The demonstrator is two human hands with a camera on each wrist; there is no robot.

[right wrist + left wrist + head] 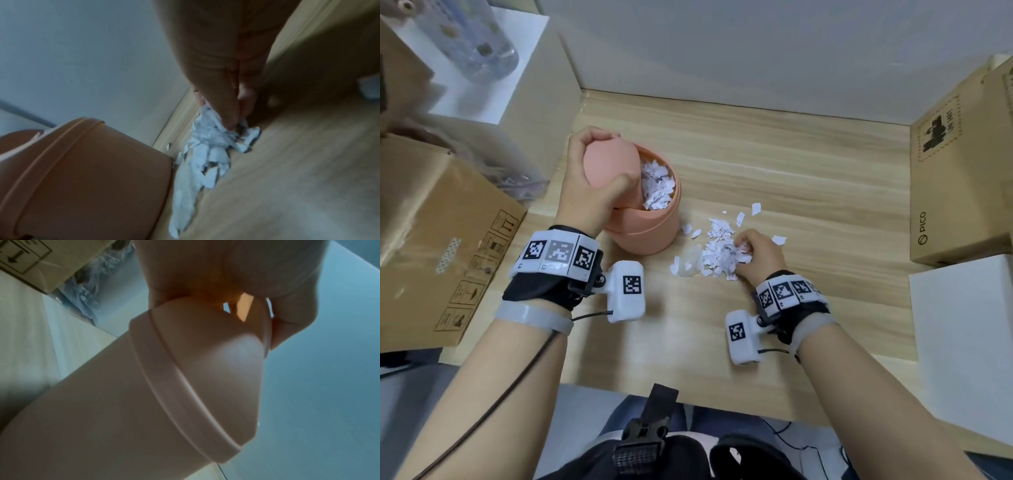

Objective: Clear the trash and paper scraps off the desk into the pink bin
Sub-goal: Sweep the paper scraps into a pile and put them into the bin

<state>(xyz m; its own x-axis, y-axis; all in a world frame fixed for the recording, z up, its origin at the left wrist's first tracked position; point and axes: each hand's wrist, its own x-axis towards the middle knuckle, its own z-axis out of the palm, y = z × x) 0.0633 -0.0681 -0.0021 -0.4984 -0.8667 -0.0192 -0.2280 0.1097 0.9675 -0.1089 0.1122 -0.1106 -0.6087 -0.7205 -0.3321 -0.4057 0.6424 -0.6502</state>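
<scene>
Right hand (755,255): fingers curled, pinching a clump of paper scraps (717,251) on the desk (808,192).
Left hand (594,178): fingers and thumb wrapped round the bin's tilted swing lid (609,162).
Pink bin (650,233): upright just left of the pile, scraps inside.
Clear wrapper (688,262): beside the scraps, possibly plastic.

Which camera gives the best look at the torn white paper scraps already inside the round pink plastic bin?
The head view: it looks down into the round pink plastic bin, showing torn white paper scraps piled beside the lid that the left hand holds open. The left wrist view shows only the bin's outer wall; the right wrist view shows its side, with only a blurred white sliver at the rim.
</scene>
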